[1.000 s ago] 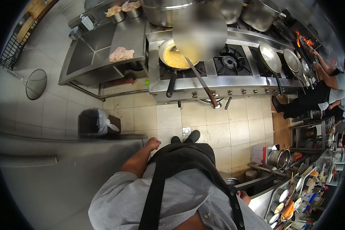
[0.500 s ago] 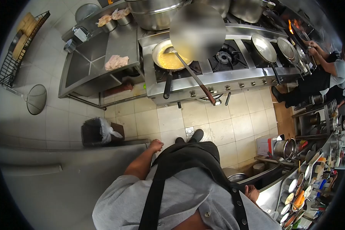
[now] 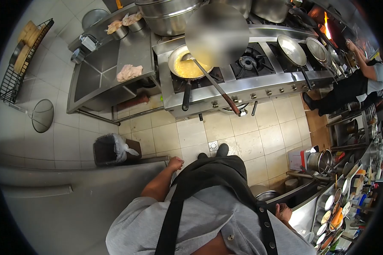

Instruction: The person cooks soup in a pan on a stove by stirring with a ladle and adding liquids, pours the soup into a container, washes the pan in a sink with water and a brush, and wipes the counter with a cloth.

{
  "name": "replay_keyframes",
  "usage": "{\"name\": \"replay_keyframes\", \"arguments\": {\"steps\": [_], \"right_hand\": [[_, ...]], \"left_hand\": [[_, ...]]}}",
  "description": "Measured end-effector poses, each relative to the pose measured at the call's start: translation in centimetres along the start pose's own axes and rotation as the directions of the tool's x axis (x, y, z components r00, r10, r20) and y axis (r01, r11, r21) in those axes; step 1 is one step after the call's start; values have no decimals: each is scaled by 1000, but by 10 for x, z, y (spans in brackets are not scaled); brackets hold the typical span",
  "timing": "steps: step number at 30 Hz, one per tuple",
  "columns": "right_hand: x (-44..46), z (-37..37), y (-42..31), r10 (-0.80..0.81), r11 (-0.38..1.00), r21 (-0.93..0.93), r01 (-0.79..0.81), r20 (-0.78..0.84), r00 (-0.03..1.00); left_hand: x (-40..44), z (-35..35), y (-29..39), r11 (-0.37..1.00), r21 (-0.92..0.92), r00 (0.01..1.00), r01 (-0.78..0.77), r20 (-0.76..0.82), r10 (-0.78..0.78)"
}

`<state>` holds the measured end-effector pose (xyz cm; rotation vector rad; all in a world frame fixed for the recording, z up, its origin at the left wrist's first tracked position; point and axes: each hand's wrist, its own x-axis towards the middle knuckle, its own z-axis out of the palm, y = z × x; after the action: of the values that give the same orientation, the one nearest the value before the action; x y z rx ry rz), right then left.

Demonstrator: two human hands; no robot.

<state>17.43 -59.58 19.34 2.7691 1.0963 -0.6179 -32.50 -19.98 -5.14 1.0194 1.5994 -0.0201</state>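
Note:
My left hand, fingers curled in with nothing visible in them, hangs by the front edge of a steel refrigerator. On my other side, my right hand is beside the right-hand counter, its fingers bent inward and nothing showing in them. Both hands are well away from the stove. On its left burner sits a frying pan with yellow, lumpy food. A ladle leans across the pan, its bowl in the food and its wooden handle end beyond the stove front.
A person works at a flaming burner on the far right. Raw meat lies on the steel side table. A lined bin stands at the left. Several food containers fill the right counter. A blurred disc hides part of the stove.
The view has shifted slightly. At the far right, the flame is taller and the other person's arms are raised higher. My hands keep about the same pose; the pan and ladle stay put.

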Motion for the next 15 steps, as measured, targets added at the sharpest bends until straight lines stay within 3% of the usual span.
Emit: {"name": "replay_keyframes", "arguments": {"steps": [6, 9, 15], "right_hand": [[0, -3, -3, 21, 1000, -14, -21, 17, 1000], [1, 2, 3, 13, 1000, -13, -12, 20, 1000], [0, 0, 1, 14, 1000, -12, -14, 28, 1000]], "left_hand": [[-3, 0, 0, 998, -61, 1000, -9, 10, 9], [-7, -2, 5, 1000, 19, 1000, 18, 13, -18], [-20, -4, 15, 999, -12, 999, 42, -14, -43]]}}
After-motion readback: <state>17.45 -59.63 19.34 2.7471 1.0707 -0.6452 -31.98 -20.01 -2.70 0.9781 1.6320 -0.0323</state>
